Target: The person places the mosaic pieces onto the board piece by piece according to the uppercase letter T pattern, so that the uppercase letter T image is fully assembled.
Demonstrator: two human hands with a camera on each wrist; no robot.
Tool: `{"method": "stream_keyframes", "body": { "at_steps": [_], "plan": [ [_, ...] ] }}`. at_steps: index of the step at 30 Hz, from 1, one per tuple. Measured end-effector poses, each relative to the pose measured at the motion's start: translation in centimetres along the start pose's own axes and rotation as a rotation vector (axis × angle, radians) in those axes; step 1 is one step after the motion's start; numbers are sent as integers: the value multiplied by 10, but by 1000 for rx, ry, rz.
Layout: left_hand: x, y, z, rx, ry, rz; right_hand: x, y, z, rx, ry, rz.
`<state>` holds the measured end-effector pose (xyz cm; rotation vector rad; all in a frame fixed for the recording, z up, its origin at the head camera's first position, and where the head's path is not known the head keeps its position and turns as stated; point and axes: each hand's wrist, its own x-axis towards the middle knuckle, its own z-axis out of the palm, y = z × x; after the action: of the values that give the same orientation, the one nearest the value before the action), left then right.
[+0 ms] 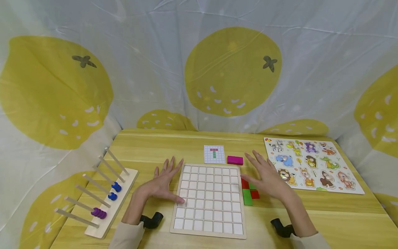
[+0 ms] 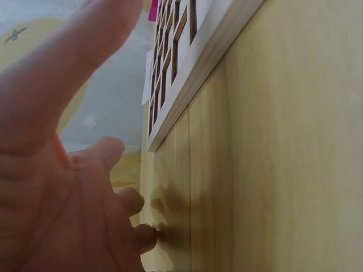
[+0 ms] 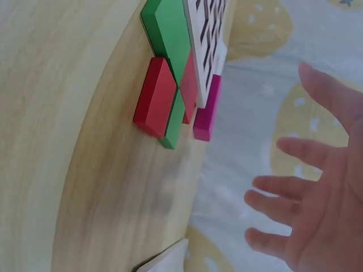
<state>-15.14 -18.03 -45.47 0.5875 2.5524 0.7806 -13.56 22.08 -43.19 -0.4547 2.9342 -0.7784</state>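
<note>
A wooden grid board [image 1: 209,201] with white square cells lies mid-table. My left hand [image 1: 161,183] is spread at its left side, the thumb over the board's left edge; whether it touches cannot be told. To the right of the board my right hand [image 1: 266,177] is spread with nothing in its fingers, partly covering red and green blocks. In the right wrist view, a red block [image 3: 154,99] and a green block [image 3: 167,31] lie on the table apart from that hand. Behind the board are a magenta block [image 1: 235,160] and a pattern card [image 1: 214,154] showing a T.
At the left stands a wooden peg rack [image 1: 124,193] with blue rings [image 1: 116,186] and purple rings [image 1: 98,213] on some pegs. An animal puzzle board [image 1: 314,164] lies at the right. A lemon-print curtain [image 1: 155,69] hangs behind the table.
</note>
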Motion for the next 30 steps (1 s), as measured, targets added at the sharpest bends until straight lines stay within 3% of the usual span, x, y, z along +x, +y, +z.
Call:
{"method": "stream_keyframes", "body": {
  "at_steps": [14,21,30],
  "plan": [
    [0,-1,2,67,-25,-27,-5,23,-14,198,-76,-30],
    [-1,-1,2,62,-28,-22,-6,36,-20,280,-163,-58],
    [-2,2,2,69,-41,-27,-13,47,-13,399,-248,-86]
  ]
}}
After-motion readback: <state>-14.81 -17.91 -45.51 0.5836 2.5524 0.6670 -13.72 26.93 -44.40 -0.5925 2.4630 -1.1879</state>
